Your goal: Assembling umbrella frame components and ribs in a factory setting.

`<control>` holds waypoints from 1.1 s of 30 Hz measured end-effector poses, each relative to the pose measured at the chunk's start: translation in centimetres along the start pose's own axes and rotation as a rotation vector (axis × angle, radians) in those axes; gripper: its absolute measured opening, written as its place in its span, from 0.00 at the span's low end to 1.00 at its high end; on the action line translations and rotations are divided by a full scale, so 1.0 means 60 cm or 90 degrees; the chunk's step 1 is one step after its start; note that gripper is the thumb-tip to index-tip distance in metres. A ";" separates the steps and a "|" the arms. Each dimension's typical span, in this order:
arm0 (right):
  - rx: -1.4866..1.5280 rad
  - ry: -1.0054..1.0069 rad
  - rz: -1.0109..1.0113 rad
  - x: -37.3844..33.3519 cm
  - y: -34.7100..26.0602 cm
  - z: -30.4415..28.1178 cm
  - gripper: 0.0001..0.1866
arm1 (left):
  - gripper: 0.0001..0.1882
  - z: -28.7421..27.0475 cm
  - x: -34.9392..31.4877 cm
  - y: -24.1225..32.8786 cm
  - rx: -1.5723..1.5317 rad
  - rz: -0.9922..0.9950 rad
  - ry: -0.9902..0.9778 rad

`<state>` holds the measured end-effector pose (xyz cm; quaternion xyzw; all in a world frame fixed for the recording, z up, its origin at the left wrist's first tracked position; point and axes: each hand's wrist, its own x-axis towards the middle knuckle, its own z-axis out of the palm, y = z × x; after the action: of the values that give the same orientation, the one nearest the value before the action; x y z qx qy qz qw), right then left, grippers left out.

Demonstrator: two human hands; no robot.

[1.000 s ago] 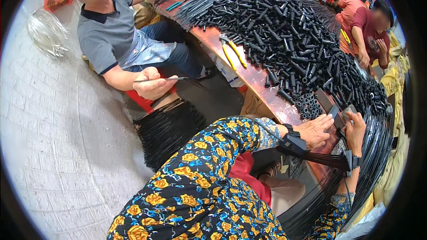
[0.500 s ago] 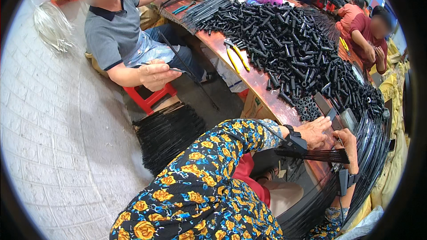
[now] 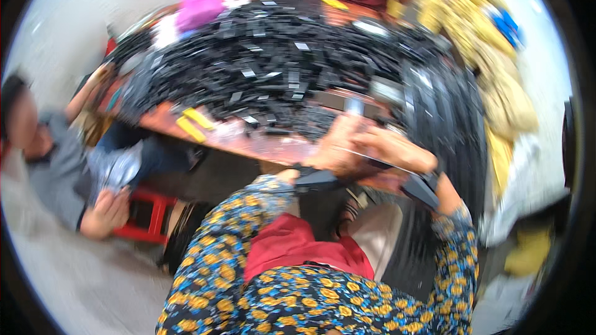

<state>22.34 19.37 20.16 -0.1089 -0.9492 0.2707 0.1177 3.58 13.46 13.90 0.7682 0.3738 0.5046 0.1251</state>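
Observation:
Motion blur smears much of the picture. My left hand [image 3: 338, 149] is over the table's near edge, its fingertips by a pale, shiny small piece [image 3: 354, 107] that I cannot make out; whether it grips it is unclear. Right beside it, my right hand [image 3: 397, 149] reaches across with bent fingers, touching or almost touching the left. Under the right palm runs a thin dark bundle [image 3: 380, 162] with a bright edge, looking like the black rods held there earlier, now seen nearly edge-on. Beyond the hands lies a broad heap of short black tubes [image 3: 267, 62].
Long thin black rods [image 3: 444, 124] hang over the table's right side. Yellow-handled pliers [image 3: 194, 125] and a pink bag [image 3: 197, 0] lie on the table [image 3: 248, 146]. A co-worker [image 3: 56, 155] sits at the left by a red stool [image 3: 149, 217]. Yellow sacks [image 3: 496, 80] are piled at right.
The view has swung to the right, so the table now lies straight across. My hands have come closer together. The fanned black rods under my right hand now show only as a thin line.

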 end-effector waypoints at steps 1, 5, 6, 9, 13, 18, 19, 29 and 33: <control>0.027 -0.103 0.063 0.034 -0.060 -0.021 0.34 | 0.31 -0.002 -0.023 -0.024 0.003 -0.112 0.035; 0.039 -0.082 0.107 0.022 -0.088 -0.001 0.43 | 0.31 -0.004 -0.039 -0.056 0.228 -0.027 -0.138; 0.040 -0.070 0.116 0.011 -0.089 0.005 0.43 | 0.31 0.005 -0.034 -0.055 0.224 -0.018 -0.149; 0.055 0.067 0.010 0.005 -0.091 0.037 0.40 | 0.30 0.006 -0.031 -0.053 0.180 -0.045 -0.196; 0.158 0.077 -0.026 0.011 -0.096 0.073 0.30 | 0.26 0.008 -0.025 -0.051 0.290 0.038 -0.231; 0.044 0.143 0.013 0.015 -0.124 0.092 0.22 | 0.18 0.012 -0.028 -0.079 0.289 0.083 -0.169; 0.000 0.148 0.009 0.018 -0.123 0.097 0.21 | 0.18 0.007 -0.029 -0.079 0.292 0.081 -0.169; 0.107 0.154 -0.030 0.025 -0.113 0.056 0.12 | 0.31 -0.002 -0.005 -0.057 0.030 0.029 -0.163; 0.082 0.205 -0.023 0.031 -0.099 -0.034 0.12 | 0.27 -0.018 0.061 -0.023 -0.227 -0.125 -0.239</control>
<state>20.29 15.94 25.37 -0.1257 -0.9005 0.3079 0.2801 2.78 16.76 16.09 0.7742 0.3220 0.3966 0.3736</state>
